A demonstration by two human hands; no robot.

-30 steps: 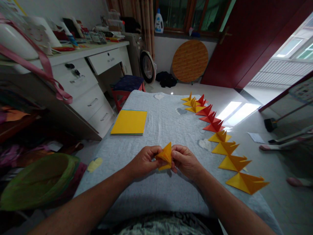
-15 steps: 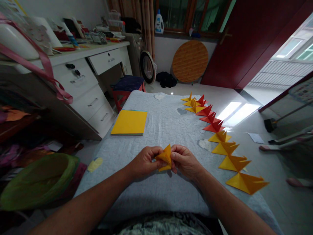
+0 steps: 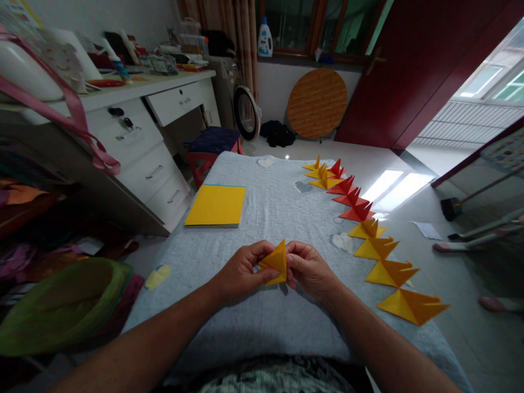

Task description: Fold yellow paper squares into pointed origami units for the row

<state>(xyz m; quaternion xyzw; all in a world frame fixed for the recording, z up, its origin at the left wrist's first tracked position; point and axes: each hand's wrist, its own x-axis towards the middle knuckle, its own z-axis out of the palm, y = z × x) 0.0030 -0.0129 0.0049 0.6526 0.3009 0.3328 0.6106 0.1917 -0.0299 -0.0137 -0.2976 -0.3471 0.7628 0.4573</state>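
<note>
Between my hands, just above the cloth-covered table, is a small folded piece of yellow paper (image 3: pixel 277 263) with a point at its top. My left hand (image 3: pixel 245 272) pinches its left side, thumb across the front and fingers behind. My right hand (image 3: pixel 310 268) grips its right edge between thumb and fingers; part of that edge is hidden. Ahead and to the left lies a stack of square paper (image 3: pixel 215 206), yellow on top. Along the right side stands a row of folded paper birds, several yellow (image 3: pixel 396 271) and several red (image 3: pixel 355 209).
A light blue cloth (image 3: pixel 270 207) covers the table. To the left are a white desk with drawers (image 3: pixel 143 136), a green bin (image 3: pixel 65 303) and a stool (image 3: pixel 213 141). An open washing machine door (image 3: pixel 246 113) and a round wooden board (image 3: pixel 317 102) are at the back.
The front flap of the yellow paper now lies flatter, and the piece shows a smooth triangular face. Both hands have stayed in nearly the same place.
</note>
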